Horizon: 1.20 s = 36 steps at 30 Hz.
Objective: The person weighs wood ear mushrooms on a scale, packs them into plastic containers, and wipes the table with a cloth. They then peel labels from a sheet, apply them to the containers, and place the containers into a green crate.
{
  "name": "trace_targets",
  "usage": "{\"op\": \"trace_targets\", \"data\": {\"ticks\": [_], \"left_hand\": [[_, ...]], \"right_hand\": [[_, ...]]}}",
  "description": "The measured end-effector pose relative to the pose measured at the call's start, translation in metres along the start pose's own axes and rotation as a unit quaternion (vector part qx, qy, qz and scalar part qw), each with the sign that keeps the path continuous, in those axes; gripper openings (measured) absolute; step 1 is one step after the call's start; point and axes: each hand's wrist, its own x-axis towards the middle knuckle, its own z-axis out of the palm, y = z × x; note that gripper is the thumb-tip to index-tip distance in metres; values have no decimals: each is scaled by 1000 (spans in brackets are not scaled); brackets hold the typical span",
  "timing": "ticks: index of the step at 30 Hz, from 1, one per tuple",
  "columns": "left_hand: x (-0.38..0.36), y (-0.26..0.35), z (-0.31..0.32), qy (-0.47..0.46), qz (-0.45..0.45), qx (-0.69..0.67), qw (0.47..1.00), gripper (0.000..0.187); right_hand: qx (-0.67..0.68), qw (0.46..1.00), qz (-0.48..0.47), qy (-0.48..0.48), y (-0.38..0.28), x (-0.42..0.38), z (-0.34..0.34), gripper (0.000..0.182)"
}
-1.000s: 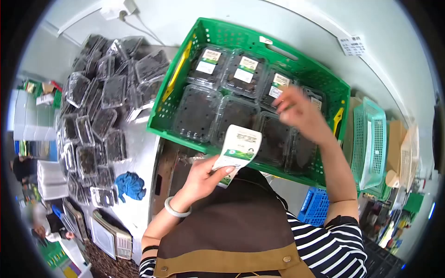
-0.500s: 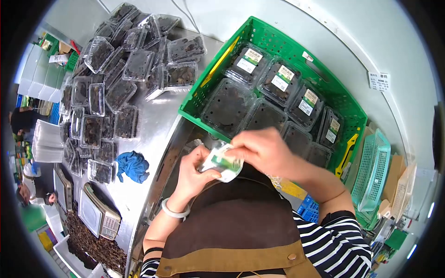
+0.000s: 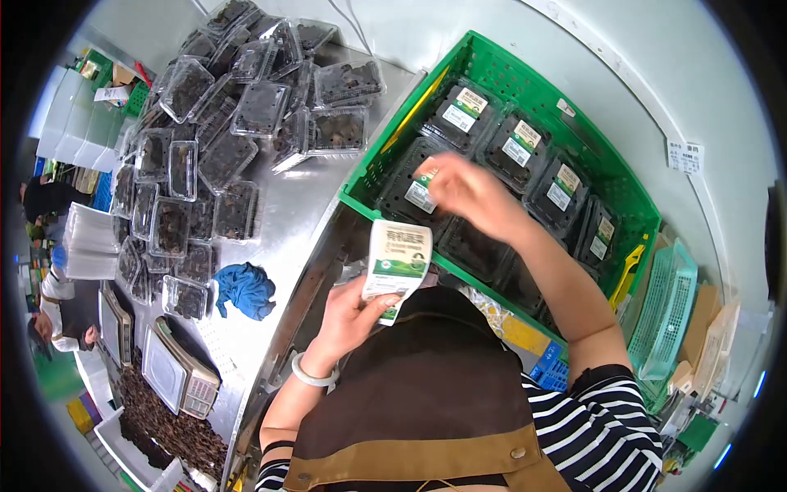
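Observation:
My left hand [image 3: 348,318] pinches a strip of printed labels [image 3: 399,261] by its lower end, over the apron. The strip curls upward, showing white, cream and green. My right hand [image 3: 477,197] reaches into the green crate [image 3: 537,88], its fingers closed at the upper edge of a single label [image 3: 420,197]. This label lies against the lid of a clear plastic box [image 3: 396,179] with dark contents; the fingertips partly cover it. Behind it, several boxes, such as one labelled box [image 3: 515,149], bear the same label. A box in the front row [image 3: 474,246] shows a bare lid.
Many clear boxes [image 3: 258,111] are heaped on the metal table [image 3: 287,205] at left. Near them lie a blue cloth [image 3: 244,289], scales [image 3: 164,373] and loose dark pieces [image 3: 176,430]. Turquoise baskets [image 3: 666,312] stand at right. Another person [image 3: 57,303] is at far left.
My right hand has left the label strip and moved up to the crate's front left box, where a label now shows. The strip in my left hand now stands unfolded. The view has shifted slightly.

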Motion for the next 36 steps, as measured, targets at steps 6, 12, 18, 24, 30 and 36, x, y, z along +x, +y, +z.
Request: {"op": "trace_targets", "data": {"ticks": [6,12,18,24,30,36], "left_hand": [[28,28,23,56,105,11,993,25],[22,11,27,0,26,1,1000,29],[16,6,21,-124,-115,14,986,24],[25,19,34,-80,-73,-59,992,24],[25,18,54,-104,-16,14,994,24],[38,47,77,-89,88,-43,991,39]], "right_hand": [[-282,941,-186,-15,-44,-74,37,12],[-354,898,-241,102,-45,-92,28,12],[-226,926,141,268,-28,-86,-78,22],[-541,826,136,84,70,-90,-64,41],[-132,987,31,90,-4,-104,-43,32],[-311,935,-152,80,-38,-146,-9,11]]}}
